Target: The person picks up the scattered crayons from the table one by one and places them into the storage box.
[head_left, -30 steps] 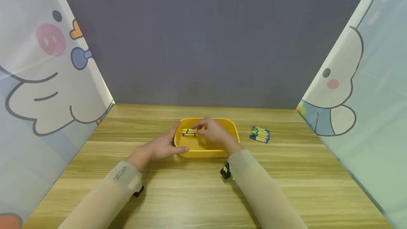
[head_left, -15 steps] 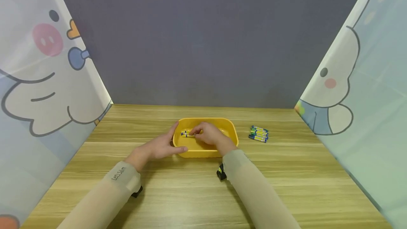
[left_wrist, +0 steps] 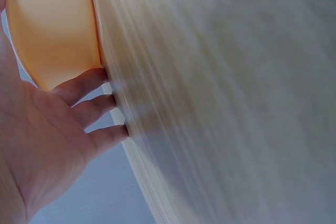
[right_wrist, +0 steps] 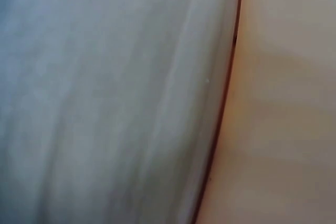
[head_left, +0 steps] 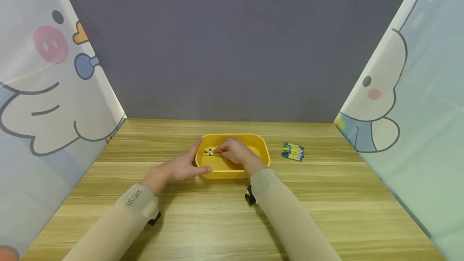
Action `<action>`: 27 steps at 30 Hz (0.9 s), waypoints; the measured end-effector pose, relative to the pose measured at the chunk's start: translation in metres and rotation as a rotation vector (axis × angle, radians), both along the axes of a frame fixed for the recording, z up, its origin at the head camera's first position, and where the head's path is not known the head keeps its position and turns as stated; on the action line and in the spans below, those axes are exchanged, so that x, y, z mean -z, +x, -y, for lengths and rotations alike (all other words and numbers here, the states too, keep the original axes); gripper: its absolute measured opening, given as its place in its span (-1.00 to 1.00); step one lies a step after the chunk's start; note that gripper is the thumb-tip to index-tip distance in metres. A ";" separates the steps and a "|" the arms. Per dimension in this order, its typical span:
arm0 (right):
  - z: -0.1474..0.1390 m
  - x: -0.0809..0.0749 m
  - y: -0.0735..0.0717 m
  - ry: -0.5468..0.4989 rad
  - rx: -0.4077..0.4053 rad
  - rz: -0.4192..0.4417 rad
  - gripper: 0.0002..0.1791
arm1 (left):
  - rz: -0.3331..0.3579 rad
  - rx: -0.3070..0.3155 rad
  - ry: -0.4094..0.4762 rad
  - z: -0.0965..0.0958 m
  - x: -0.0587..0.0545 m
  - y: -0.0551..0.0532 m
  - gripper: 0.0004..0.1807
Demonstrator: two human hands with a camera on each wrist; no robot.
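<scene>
A shallow yellow plastic bin (head_left: pixel 232 175) sits on the wooden table. Inside, toward its left end, lie yellow-wrapped crayons (head_left: pixel 209 153) with dark blue bands, partly covered by fingers. My right hand (head_left: pixel 235 151) reaches over the front rim and pinches at a crayon with thumb and index finger. At the bin's left end, my left hand (head_left: pixel 184 166) rests with its fingers along the outside and its thumb at the front rim. In the left wrist view, the fingers (left_wrist: pixel 90 85) are extended, their tips at the tabletop beside the bin wall. The right wrist view shows no fingers.
Right of the bin, several crayons (head_left: pixel 293 152) with green and blue ends lie in a row on the table (head_left: pixel 203 220). A dark grey panel (head_left: pixel 232 47) stands behind, and cartoon-printed panels (head_left: pixel 409 92) flank both sides.
The right hand has moved slightly left and lower within the bin, covering more of the crayons, which look bunched closer. The left hand stays at the bin. The head view has shifted slightly.
</scene>
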State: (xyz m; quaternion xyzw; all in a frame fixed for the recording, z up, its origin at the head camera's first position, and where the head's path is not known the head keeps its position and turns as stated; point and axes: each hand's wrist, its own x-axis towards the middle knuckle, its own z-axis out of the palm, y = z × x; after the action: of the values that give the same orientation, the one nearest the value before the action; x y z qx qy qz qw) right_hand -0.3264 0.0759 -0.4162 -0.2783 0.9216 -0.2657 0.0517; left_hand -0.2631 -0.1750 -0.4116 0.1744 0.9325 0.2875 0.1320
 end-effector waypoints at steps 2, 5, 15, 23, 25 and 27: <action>0.001 0.000 -0.001 0.002 0.000 -0.001 -0.73 | 0.000 0.001 0.002 0.000 -0.001 0.000 0.42; 0.001 -0.001 0.000 0.003 0.002 0.007 -0.75 | 0.006 0.002 0.000 0.001 -0.001 0.001 0.42; 0.001 -0.004 0.004 -0.034 0.014 0.030 -0.75 | 0.012 0.009 -0.011 0.000 -0.002 0.001 0.41; 0.001 -0.010 0.005 -0.097 0.019 0.070 -0.70 | 0.008 0.008 -0.008 -0.001 -0.005 0.001 0.42; -0.001 -0.014 0.006 -0.114 0.007 0.074 -0.69 | 0.003 0.009 -0.008 -0.001 -0.005 0.002 0.42; -0.005 -0.019 0.007 -0.142 -0.001 0.071 -0.69 | -0.001 0.010 -0.009 -0.002 -0.006 0.003 0.42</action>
State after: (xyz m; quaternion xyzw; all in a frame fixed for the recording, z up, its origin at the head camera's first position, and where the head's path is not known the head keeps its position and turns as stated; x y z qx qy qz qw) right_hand -0.3195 0.0805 -0.3971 -0.2722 0.8978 -0.3402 0.0646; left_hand -0.2605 -0.1733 -0.4058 0.1785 0.9329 0.2827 0.1339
